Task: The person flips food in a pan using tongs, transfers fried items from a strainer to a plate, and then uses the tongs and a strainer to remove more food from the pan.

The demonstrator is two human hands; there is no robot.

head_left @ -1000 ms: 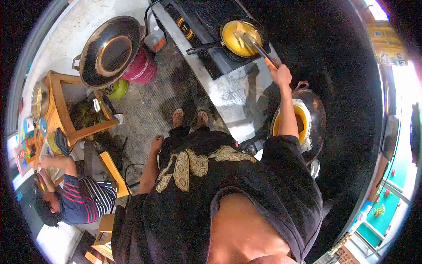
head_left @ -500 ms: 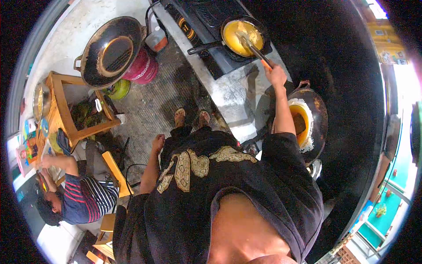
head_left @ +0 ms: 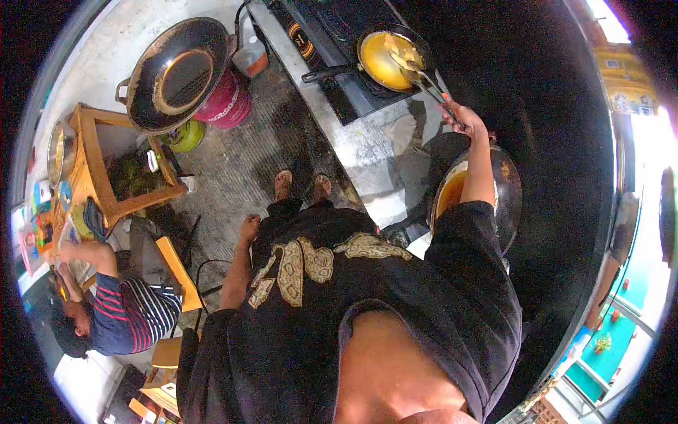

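Observation:
In my right hand (head_left: 466, 120) is a pair of metal tongs (head_left: 428, 86) with an orange part near the grip. Their far ends reach the right side of a black frying pan (head_left: 329, 73) on the stove. Yellow liquid (head_left: 378, 60) fills the pan, and paler, lumpy yellow pieces lie near the tong tips. Whether the tongs pinch a piece is too small to tell. My left hand (head_left: 250, 227) hangs by my thigh with its fingers curled, and no object shows in it.
A black gas stove (head_left: 339, 28) stands on the counter (head_left: 367, 148). Close below my right forearm is a wok (head_left: 507, 180) with brown oil. Another large wok (head_left: 145, 106) sits at left above a pink gas cylinder (head_left: 224, 106). A co-worker (head_left: 134, 311) sits beside a wooden table (head_left: 88, 169).
My right hand has moved right and slightly down, drawing the tongs toward the pan's right edge. The tong arms now appear further apart. My left hand stays low by my side.

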